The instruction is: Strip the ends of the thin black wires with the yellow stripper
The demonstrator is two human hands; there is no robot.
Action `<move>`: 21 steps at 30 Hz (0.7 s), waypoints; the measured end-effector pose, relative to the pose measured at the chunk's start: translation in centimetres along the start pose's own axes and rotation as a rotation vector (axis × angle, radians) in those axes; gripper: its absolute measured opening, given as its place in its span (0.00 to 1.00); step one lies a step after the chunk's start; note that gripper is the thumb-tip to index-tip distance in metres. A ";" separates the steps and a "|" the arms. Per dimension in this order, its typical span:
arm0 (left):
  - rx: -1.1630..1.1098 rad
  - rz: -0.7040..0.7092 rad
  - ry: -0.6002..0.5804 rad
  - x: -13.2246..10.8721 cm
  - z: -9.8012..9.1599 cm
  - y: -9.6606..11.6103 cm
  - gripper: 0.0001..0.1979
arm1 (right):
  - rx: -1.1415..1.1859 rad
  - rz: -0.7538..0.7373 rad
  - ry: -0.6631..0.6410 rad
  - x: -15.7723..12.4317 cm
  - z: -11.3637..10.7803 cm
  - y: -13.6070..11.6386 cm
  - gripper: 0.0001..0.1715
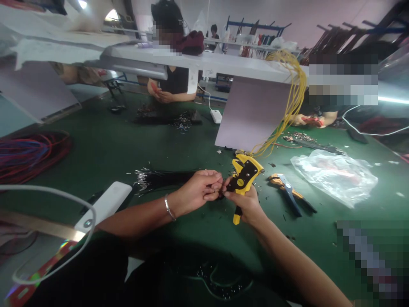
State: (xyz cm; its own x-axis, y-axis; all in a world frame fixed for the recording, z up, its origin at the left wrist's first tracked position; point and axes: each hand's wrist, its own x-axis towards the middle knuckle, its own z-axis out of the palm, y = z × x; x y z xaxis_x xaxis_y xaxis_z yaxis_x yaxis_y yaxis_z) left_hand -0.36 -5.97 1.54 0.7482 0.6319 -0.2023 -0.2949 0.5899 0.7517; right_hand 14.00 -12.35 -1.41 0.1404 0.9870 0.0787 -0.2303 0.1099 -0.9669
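Note:
My right hand [251,204] is wrapped round a yellow and black wire stripper [245,174], its jaws pointing up and away from me. Close beside it, my left hand [206,187] is closed in a pinch, with a silver bracelet on the wrist. Something small and dark shows between the fingertips of both hands, too unclear to name. A bundle of black wires [166,178] with bare silvery ends lies just behind my left hand. Right of the stripper, a second pair of pliers [289,192] with orange and dark blue handles rests on the green table [188,149].
Yellow wires [295,94] hang from the white shelf [217,59]. A clear plastic bag [338,175] lies at right, red and blue wires [32,153] at left. A white power bank [107,204] sits near my left forearm. Co-workers' hands [164,96] work across the table.

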 end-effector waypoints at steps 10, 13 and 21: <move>-0.057 -0.035 -0.036 0.5 -1.0 0.1 0.12 | 0.080 0.057 -0.043 0.0 -0.4 0.7 0.12; -0.063 -0.039 -0.044 0.6 -1.1 0.2 0.12 | 0.090 0.051 -0.044 0.1 -0.4 0.5 0.12; -0.053 -0.010 -0.023 0.6 -1.1 0.3 0.11 | 0.111 0.046 -0.040 0.4 -0.7 0.6 0.12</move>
State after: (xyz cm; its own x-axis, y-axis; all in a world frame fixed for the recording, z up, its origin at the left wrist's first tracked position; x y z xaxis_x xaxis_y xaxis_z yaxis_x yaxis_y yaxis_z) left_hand -0.65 -4.86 0.98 0.7642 0.6149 -0.1948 -0.3185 0.6224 0.7150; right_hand 14.55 -11.94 -2.16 0.0893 0.9949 0.0463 -0.3412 0.0742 -0.9370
